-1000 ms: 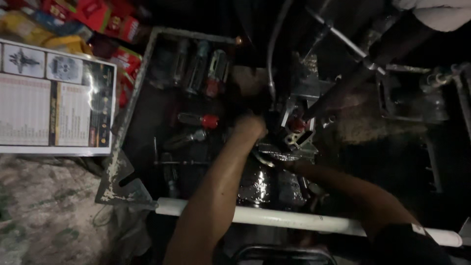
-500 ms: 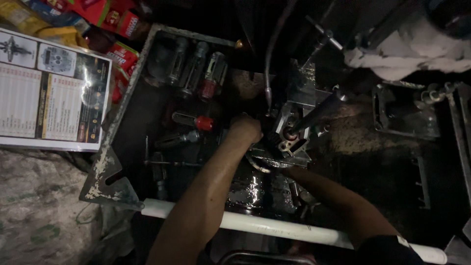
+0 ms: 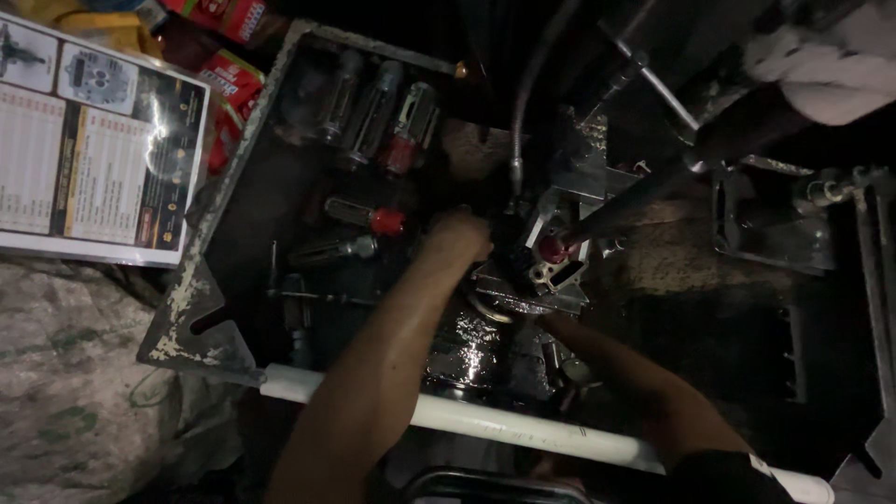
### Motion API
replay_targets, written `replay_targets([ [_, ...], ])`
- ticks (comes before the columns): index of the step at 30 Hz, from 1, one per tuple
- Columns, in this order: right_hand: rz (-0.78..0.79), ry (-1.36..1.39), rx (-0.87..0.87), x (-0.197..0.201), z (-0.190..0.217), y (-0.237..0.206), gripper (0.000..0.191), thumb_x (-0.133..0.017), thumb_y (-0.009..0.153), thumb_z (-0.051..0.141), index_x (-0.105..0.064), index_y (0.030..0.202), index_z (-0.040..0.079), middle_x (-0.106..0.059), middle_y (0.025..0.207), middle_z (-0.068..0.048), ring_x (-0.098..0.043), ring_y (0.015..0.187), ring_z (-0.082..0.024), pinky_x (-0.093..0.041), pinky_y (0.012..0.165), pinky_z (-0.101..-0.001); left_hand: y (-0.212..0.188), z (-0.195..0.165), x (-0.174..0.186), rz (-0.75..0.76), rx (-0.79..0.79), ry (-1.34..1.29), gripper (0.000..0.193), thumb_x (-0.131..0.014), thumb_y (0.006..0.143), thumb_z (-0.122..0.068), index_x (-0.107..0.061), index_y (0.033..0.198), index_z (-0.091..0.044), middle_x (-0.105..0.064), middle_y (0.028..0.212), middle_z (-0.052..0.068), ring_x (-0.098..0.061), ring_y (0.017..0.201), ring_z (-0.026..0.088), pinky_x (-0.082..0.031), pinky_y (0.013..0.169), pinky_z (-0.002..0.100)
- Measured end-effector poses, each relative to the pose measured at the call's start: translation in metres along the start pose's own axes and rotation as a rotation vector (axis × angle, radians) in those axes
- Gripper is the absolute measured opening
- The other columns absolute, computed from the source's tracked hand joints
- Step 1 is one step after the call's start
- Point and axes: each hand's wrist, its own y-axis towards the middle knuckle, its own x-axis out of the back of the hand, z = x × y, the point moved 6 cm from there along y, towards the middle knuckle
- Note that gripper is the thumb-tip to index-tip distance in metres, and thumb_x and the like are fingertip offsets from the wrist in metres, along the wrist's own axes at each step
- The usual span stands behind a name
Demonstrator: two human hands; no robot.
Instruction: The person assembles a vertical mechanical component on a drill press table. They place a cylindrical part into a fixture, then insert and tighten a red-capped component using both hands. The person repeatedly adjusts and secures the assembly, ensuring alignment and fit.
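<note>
My left hand point(image 3: 459, 233) sits clenched against the left side of the small metal engine part point(image 3: 541, 266). My right hand point(image 3: 560, 329) is just near of it, grip too dark to tell. The left is closer.

Screwdrivers point(image 3: 373, 117), laminated chart point(image 3: 93, 149), white pipe point(image 3: 504, 425)

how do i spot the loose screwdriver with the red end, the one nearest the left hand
Find the dark metal tray left of centre, with three screwdrivers side by side at its top. Below them, just left of the left hand, one screwdriver lies alone. Its bright red end points at the hand, unlike the grey one under it.
</note>
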Motion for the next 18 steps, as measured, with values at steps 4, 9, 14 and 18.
replay_targets([
  [4,0.002,0.009,0.001,-0.003,0.002,0.002,0.067,-0.046,0.101,0.051,-0.055,0.142,-0.002,-0.056,0.144,-0.023,-0.050,0.136,-0.036,-0.037,0.115,-0.0469,0.001,0.001,0.000,-0.011,-0.004,-0.003,0.050,-0.067,0.094,-0.047,-0.068,0.134,-0.017,-0.061,0.144,0.010,-0.058,0.131,0.033,-0.052,0.104,0.049],
  [9,0.005,0.017,0.007,-0.008,0.011,0.003,0.070,-0.044,0.103,0.053,-0.054,0.143,-0.003,-0.055,0.146,-0.023,-0.049,0.138,-0.036,-0.035,0.117,-0.0470,0.003,0.002,0.000,-0.014,-0.007,-0.004,0.049,-0.067,0.094,-0.047,-0.068,0.133,-0.017,-0.061,0.143,0.010,-0.059,0.131,0.033,-0.052,0.104,0.049],
  [14,0.008,0.016,0.021,-0.013,0.021,0.004,0.072,-0.042,0.104,0.056,-0.053,0.144,-0.004,-0.054,0.148,-0.023,-0.047,0.140,-0.036,-0.034,0.119,-0.0470,0.004,0.005,0.000,-0.020,-0.005,-0.005,0.049,-0.067,0.094,-0.046,-0.069,0.133,-0.017,-0.062,0.143,0.010,-0.059,0.131,0.033,-0.052,0.104,0.049],
  [18,0.012,0.015,0.022,-0.015,0.021,0.001,0.075,-0.040,0.105,0.057,-0.052,0.145,-0.005,-0.053,0.149,-0.024,-0.046,0.142,-0.035,-0.033,0.121,-0.0470,0.004,0.005,-0.001,-0.024,-0.004,-0.011,0.048,-0.066,0.094,-0.046,-0.069,0.133,-0.017,-0.062,0.142,0.010,-0.059,0.130,0.033,-0.052,0.104,0.049],
])
